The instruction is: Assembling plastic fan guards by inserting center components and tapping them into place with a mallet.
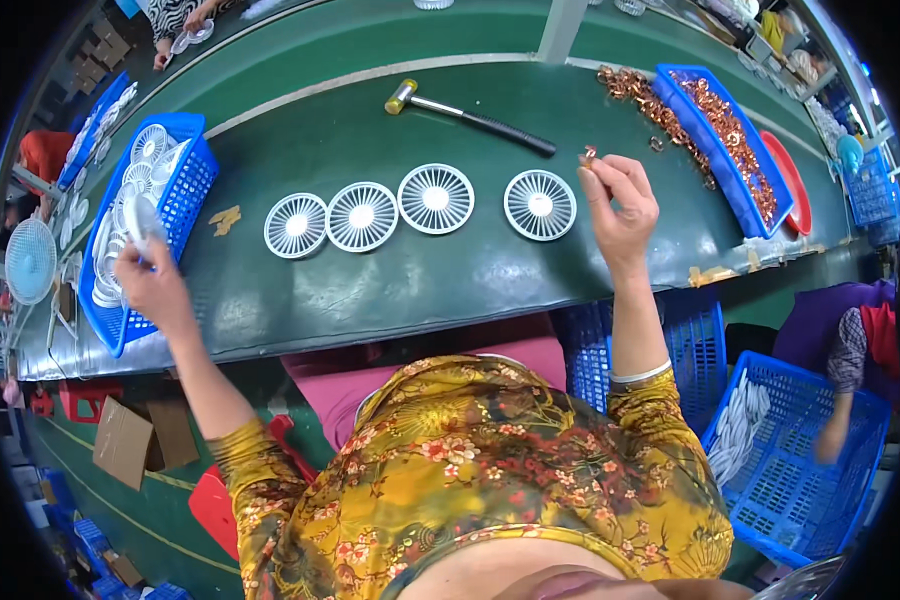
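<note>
My right hand (625, 205) is raised over the table, thumb and fingertips pinching a small copper-coloured clip (590, 153). At the left, my left hand (157, 290) is closed on the edge of a white spoked disc (142, 217), slightly blurred, above the blue basket (195, 190) of similar discs. Three white spoked discs lie side by side on the green table: the left one (296, 226), the middle one (362, 217) and the right one (436, 199). A fourth spoked disc (540, 205) lies apart, close to my right hand.
A hammer (470, 117) with a black handle lies behind the discs. At the far right, a blue tray (727, 150) holds copper pieces, with more copper pieces (660, 105) heaped beside it and a red basin (792, 185) behind. Another person's hand (832, 440) hangs over a blue crate (800, 490).
</note>
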Demonstrator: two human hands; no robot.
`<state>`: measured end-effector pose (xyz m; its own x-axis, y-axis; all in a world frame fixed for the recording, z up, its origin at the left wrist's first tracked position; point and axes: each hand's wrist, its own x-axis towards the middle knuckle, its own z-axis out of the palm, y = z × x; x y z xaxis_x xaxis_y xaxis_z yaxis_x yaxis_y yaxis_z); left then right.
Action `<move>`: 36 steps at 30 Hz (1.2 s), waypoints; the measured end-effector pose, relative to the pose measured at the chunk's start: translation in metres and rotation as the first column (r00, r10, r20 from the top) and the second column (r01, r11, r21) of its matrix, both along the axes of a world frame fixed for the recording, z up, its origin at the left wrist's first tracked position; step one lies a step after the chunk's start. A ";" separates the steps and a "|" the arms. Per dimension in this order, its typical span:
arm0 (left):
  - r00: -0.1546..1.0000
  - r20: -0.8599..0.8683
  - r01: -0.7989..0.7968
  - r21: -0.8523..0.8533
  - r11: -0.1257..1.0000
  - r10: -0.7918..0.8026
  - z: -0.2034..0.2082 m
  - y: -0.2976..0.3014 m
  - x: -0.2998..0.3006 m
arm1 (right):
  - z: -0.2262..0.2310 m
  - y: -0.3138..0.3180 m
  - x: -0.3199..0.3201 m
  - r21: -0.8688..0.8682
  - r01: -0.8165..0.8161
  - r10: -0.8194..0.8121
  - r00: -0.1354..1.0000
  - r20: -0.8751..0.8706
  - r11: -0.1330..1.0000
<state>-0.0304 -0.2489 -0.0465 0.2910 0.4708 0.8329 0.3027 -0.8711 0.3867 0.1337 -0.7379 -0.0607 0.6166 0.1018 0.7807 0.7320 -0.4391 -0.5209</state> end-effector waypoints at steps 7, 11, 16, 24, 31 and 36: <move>0.867 0.152 0.499 -0.281 0.820 -0.475 -0.016 -0.173 0.036 | 0.007 0.036 -0.038 -0.101 -0.121 0.142 0.959 0.244 0.988; 0.583 0.499 0.759 -0.616 0.210 -0.641 -0.021 -0.232 0.036 | 0.009 0.058 -0.055 -0.150 -0.249 0.281 0.923 0.262 0.957; 0.464 0.612 0.751 -0.655 -0.081 -0.641 -0.023 -0.259 0.037 | 0.010 0.081 -0.068 -0.119 -0.319 0.340 0.900 0.273 0.940; 0.500 0.340 0.772 -0.591 0.232 -0.797 -0.023 -0.269 0.035 | 0.010 0.092 -0.070 -0.237 -0.255 0.289 0.950 0.118 0.937; 0.513 0.259 0.685 -0.699 0.208 -0.818 -0.016 -0.274 0.029 | 0.003 0.089 -0.075 -0.290 -0.231 0.228 0.973 -0.045 0.929; 0.421 0.416 0.706 -0.708 0.003 -0.806 -0.015 -0.271 0.028 | 0.002 0.084 -0.083 -0.205 -0.104 0.120 0.991 0.065 0.973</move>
